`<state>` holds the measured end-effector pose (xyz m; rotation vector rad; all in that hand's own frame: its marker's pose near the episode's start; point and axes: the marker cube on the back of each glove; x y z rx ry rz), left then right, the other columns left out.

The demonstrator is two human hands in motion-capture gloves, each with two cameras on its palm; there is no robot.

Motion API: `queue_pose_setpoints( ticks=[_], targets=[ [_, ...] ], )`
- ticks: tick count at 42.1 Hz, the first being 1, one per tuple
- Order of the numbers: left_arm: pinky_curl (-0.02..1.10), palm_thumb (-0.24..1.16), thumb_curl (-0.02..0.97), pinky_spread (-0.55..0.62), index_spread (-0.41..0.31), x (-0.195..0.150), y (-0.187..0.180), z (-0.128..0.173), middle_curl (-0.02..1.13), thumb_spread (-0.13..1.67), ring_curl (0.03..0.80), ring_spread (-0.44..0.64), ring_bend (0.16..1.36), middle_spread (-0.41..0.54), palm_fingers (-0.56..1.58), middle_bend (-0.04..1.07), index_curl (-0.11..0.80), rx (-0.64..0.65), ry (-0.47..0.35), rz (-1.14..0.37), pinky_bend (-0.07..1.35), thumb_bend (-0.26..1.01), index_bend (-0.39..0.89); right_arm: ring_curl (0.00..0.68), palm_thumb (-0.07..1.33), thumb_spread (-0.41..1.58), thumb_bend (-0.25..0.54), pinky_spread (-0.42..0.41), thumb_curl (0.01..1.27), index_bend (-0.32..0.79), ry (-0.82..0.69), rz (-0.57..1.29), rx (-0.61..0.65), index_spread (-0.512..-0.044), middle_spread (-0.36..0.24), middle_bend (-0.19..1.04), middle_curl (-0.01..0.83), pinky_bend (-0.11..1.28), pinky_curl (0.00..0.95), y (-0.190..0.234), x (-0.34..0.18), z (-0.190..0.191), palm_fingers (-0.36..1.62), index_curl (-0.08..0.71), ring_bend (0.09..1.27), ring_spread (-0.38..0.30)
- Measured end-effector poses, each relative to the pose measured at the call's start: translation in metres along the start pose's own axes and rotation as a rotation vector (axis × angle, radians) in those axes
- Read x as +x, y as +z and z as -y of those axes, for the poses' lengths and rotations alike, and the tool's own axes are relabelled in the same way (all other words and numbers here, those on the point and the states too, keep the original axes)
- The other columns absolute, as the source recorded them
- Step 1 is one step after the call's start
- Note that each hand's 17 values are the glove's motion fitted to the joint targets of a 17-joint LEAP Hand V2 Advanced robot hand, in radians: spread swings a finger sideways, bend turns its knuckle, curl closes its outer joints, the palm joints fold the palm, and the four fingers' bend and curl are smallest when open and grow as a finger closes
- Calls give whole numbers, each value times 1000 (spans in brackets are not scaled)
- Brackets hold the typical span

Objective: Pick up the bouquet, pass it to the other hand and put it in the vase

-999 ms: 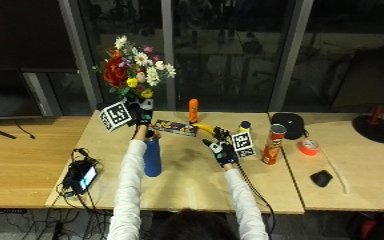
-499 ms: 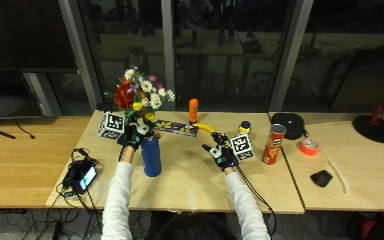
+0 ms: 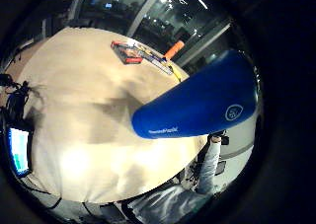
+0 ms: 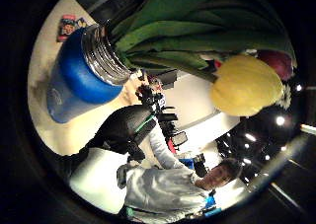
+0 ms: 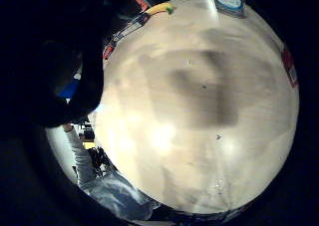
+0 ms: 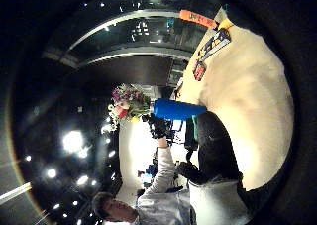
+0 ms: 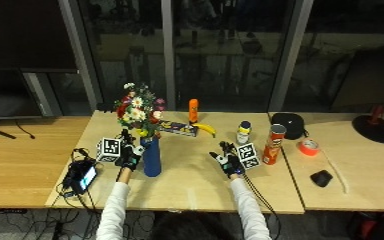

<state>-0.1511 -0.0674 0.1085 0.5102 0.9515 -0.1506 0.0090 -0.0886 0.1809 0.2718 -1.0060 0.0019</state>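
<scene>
1. Task looks nearly done: the mixed bouquet of red, white and yellow flowers [image 7: 137, 112] stands upright w/ its stems down in the tall blue metal bottle-shaped vase [image 7: 152, 156], at abt 9 o'clock of table centre
2. What's left, judging from this: only letting go and pulling the left hand [image 7: 128, 156] away, if it hasn't let go already
3. Left hand sits just beside the vase, on its 9 o'clock side, at neck height; thumb-side palm view has the vase's silver threaded neck [image 4: 104, 54] and green stems [image 4: 163, 34] close by, a yellow tulip [image 4: 245, 84] beyond
4. Left fingers: can't tell whether they hold stems or vase or are off; no view shows them clearly
5. Right hand [image 7: 228, 161] is well apart at abt 3 o'clock of the vase, over bare light wood table [image 7: 192, 185], fingers spread and straight, holding nothing
6. Bouquet is nowhere near the right fingers; handover part appears finished
</scene>
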Motion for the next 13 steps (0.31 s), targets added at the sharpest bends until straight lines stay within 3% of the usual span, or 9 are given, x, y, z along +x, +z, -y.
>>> queue_pose_setpoints(
  ticks=[6, 13],
  targets=[
    [313, 394, 446, 475, 165, 5, 12, -4, 339, 834, 307, 442, 579, 383, -89, 248, 216, 64, 20, -36, 373, -31, 64, 294, 709, 1084, -19, 282, 468, 162, 87, 45, -28, -282, 0, 176, 309, 452, 324, 14, 13, -16, 422, 317, 365, 69],
    [315, 412, 419, 474, 174, 6, 21, -4, 345, 851, 305, 456, 590, 389, -67, 259, 190, 41, 17, -102, 374, -31, 84, 292, 719, 1090, -17, 274, 470, 162, 41, 45, 20, -277, -9, 193, 318, 419, 320, 31, 27, -22, 456, 318, 353, 55]
  ],
)
